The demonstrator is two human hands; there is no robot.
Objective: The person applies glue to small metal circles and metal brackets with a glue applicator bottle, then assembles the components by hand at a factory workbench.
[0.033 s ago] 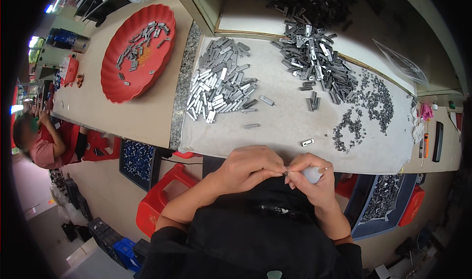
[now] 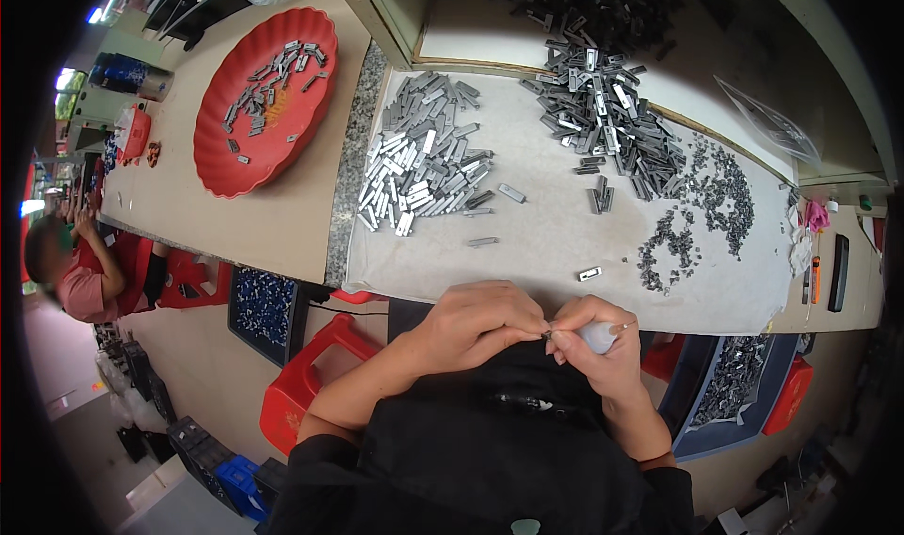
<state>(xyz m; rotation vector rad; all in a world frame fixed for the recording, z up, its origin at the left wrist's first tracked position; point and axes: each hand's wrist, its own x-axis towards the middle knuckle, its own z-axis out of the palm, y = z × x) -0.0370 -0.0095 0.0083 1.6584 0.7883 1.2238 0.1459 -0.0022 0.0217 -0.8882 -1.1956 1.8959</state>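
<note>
My left hand (image 2: 478, 324) and my right hand (image 2: 601, 351) meet at the table's front edge, fingertips pinched together. Between them is a small dark metal part (image 2: 547, 334), mostly covered by the fingers. My right hand is also closed round a small translucent white bottle (image 2: 597, 335) with a thin tip. A lone metal piece with a slot (image 2: 589, 274) lies just beyond my hands. Farther left is a pile of grey, slotted metal pieces (image 2: 424, 163). Similar darker pieces (image 2: 612, 121) are heaped at the back, and tiny dark parts (image 2: 720, 196) are scattered at the right.
A red scalloped tray (image 2: 212, 144) with metal pieces stands on the left table. A shelf frame (image 2: 395, 26) rises behind the white work surface (image 2: 546, 234). Bins of parts flank me below, with a red stool (image 2: 301, 375) at left. Another person (image 2: 85, 271) sits far left.
</note>
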